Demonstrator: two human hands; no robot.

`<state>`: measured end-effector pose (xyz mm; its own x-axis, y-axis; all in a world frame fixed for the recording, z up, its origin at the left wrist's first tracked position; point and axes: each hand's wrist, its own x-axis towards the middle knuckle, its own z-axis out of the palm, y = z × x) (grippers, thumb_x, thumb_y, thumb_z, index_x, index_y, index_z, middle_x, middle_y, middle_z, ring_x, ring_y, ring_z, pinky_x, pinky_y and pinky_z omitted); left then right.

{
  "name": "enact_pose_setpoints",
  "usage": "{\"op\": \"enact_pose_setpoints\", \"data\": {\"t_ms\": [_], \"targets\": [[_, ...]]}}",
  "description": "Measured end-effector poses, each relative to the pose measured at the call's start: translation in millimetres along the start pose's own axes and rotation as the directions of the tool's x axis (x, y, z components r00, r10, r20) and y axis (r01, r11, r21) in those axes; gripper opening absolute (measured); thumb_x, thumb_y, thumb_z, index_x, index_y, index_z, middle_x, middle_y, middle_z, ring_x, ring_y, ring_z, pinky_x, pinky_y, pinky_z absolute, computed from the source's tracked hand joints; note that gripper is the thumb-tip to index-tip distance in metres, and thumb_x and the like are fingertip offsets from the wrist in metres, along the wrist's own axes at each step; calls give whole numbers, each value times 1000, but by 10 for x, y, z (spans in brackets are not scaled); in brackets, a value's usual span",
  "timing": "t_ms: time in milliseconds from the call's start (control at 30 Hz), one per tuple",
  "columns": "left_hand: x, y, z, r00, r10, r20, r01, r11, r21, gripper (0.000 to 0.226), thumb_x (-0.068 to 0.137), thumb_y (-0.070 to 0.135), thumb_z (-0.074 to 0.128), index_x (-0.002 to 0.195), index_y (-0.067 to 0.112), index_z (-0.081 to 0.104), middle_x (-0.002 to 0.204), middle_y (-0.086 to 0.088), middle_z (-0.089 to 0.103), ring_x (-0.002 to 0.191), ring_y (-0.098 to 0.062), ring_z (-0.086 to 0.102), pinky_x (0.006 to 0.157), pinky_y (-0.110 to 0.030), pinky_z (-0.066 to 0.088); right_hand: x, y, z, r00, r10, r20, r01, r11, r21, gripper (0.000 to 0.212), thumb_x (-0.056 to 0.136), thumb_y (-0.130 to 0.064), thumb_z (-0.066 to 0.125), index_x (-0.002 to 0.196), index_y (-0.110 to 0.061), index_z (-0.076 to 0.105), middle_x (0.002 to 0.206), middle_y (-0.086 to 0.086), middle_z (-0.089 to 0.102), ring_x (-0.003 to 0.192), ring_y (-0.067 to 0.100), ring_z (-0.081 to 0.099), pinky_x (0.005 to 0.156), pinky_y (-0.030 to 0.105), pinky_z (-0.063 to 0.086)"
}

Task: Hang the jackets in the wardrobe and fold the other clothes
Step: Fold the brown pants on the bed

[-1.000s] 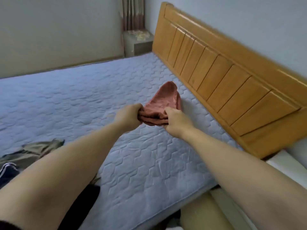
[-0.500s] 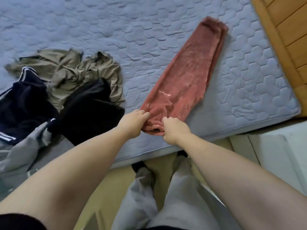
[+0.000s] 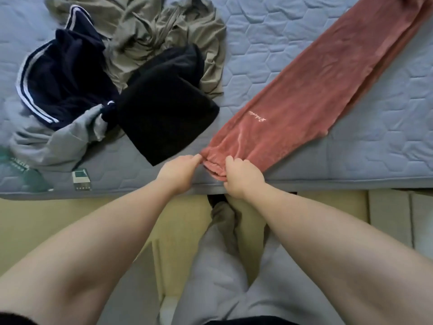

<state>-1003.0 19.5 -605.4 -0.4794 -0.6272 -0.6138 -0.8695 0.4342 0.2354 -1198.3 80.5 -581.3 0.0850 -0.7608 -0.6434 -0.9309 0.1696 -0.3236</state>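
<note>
Left hand [image 3: 178, 171] and right hand [image 3: 242, 177] have their fingers pinching the near end of the pink velour trousers [image 3: 316, 85], which lie diagonally on the mattress [image 3: 386, 141]. Risk imo: that end's at the edge, so let go and it slides floorward, or the fold goes crooked.

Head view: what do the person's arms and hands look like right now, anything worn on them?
The left arm and right arm are bare along the forearms. The left hand and right hand carry no gloves, and no watch or ring shows. A black sleeve edge shows high on the left arm, at the frame's lower left corner.
</note>
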Motion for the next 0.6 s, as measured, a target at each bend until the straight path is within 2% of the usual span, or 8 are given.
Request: {"op": "enact_pose_setpoints", "data": {"t_ms": [67, 100, 133, 200, 233, 367, 500, 600], "targets": [[40, 11, 128, 974, -224, 38, 225, 929, -293, 38, 89, 8, 52, 122, 26, 51, 115, -2, 66, 101, -27, 64, 82, -43, 57, 42, -53, 66, 999, -32, -1, 32, 999, 12, 38, 91, -32, 67, 111, -14, 41, 117, 13, 58, 107, 37, 56, 72, 38, 36], [81, 55, 136, 922, -377, 92, 365, 765, -531, 28, 94, 12, 48, 119, 23, 53, 118, -7, 67, 100, -30, 65, 84, -44, 57, 49, -61, 98, 999, -37, -8, 37, 999, 22, 38, 91, -32, 67, 111, -14, 40, 116, 13, 58, 107, 37, 56, 71, 38, 36], [121, 124, 117, 833, -500, 235, 480, 444, -757, 18, 100, 19, 46, 116, 19, 53, 121, -15, 66, 96, -33, 65, 85, -46, 58, 51, -57, 128, 999, -39, -15, 40, 999, 30, 38, 91, -33, 68, 111, -15, 40, 116, 13, 58, 106, 36, 56, 71, 38, 36], [227, 215, 95, 695, -444, 566, 516, -240, -822, 34, 103, 50, 47, 114, 18, 52, 114, -19, 65, 91, -34, 66, 80, -46, 59, 45, -17, 164, 998, -55, -21, 55, 998, 32, 40, 90, -34, 68, 110, -15, 40, 114, 12, 58, 105, 36, 55, 71, 38, 36], [282, 243, 82, 705, -354, 615, 505, -359, -785, 48, 96, 64, 51, 110, 18, 54, 108, -15, 67, 92, -32, 68, 79, -45, 60, 37, 10, 170, 998, -65, -24, 66, 997, 32, 40, 89, -34, 69, 108, -16, 39, 114, 11, 58, 104, 35, 55, 70, 38, 36], [468, 394, 82, 746, -243, 620, 506, -398, -765, 39, 90, 43, 72, 114, 12, 69, 96, -6, 79, 84, -21, 77, 64, -32, 62, -1, 135, 148, 996, -89, -2, 89, 993, 75, 43, 86, -33, 69, 97, -22, 30, 110, 8, 58, 101, 33, 55, 70, 37, 36], [610, 490, 118, 699, -265, 664, 523, -444, -728, 44, 87, 18, 74, 128, 6, 64, 115, -14, 74, 105, -30, 72, 92, -44, 59, 6, 229, 140, 995, -99, 7, 97, 989, 109, 42, 85, -33, 69, 96, -24, 29, 108, 7, 58, 100, 32, 56, 70, 36, 38], [631, 459, 112, 659, -410, 630, 479, -418, -772, 48, 79, 4, 77, 125, 4, 63, 107, -14, 75, 82, -25, 75, 59, -31, 59, 34, 219, 197, 994, -101, 36, 97, 991, 90, 37, 87, -32, 68, 103, -19, 37, 112, 9, 57, 103, 34, 55, 71, 38, 39]]}}
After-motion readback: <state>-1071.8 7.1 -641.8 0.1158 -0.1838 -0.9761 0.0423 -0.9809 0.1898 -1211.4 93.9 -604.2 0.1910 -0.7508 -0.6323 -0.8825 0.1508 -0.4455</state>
